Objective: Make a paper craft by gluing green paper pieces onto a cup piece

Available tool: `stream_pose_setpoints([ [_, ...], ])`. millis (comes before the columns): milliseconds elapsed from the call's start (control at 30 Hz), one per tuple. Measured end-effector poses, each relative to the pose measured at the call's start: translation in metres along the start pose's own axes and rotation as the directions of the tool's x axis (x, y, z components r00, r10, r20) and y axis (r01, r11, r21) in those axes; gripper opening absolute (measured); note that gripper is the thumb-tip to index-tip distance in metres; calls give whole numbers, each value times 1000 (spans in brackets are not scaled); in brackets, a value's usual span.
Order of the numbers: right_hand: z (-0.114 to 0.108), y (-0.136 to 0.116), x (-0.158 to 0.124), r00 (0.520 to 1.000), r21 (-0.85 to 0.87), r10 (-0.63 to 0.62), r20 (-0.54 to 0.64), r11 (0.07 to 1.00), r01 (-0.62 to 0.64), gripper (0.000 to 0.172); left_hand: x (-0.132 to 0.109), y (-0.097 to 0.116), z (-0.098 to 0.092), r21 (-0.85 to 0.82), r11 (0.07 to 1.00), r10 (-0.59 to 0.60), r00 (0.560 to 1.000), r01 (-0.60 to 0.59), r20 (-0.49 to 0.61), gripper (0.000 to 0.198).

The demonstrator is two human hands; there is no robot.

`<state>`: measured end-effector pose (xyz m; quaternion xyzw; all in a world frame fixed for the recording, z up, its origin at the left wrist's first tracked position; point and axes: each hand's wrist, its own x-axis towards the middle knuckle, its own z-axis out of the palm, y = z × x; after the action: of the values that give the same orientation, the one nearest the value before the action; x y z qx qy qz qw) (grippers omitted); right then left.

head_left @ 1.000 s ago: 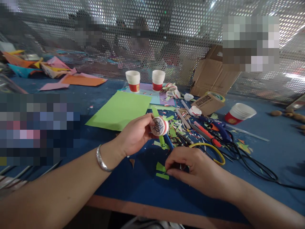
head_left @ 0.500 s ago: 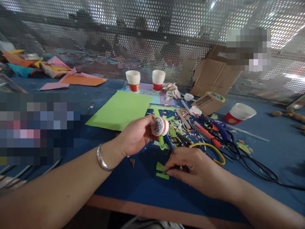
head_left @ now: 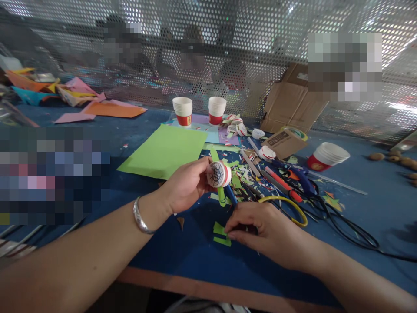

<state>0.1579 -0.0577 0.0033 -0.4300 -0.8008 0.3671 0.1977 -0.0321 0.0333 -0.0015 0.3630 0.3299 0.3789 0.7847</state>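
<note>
Though apart, 1 cup [head_left: 219, 174], 2 strips [head_left: 222, 241]

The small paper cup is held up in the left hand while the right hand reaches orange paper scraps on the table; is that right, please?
Not quite: the paper scraps at the right hand are green, not orange, as the head view shows. The left hand does hold the small paper cup up.

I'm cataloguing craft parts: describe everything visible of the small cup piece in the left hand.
The cup piece is a short, cut-down paper cup, white with a red band. Its round bottom faces the camera and bears a black web-like drawing. Tipped sideways, it is pinched in the left hand. A green paper strip hangs just below it.
</note>
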Motion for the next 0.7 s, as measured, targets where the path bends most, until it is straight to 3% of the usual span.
stream_pose_setpoints([
  [200,-2,-3,1,1000,14,23,7,1000,-23,13,1,-2,-2,86,996,22,1000,-21,-15,18],
  [433,-5,-2,-1,997,-40,79,-15,996,-80,14,-2,-1,3,73,997,34,995,-27,-95,10],
  [600,-7,1,-2,981,-35,76,-177,996,-83,15,-4,1,7,48,999,3,996,1,-86,14],
  [700,-7,3,-2,936,-88,26,-351,994,-61,11,-4,1,7,24,1000,-18,997,20,-75,13],
])
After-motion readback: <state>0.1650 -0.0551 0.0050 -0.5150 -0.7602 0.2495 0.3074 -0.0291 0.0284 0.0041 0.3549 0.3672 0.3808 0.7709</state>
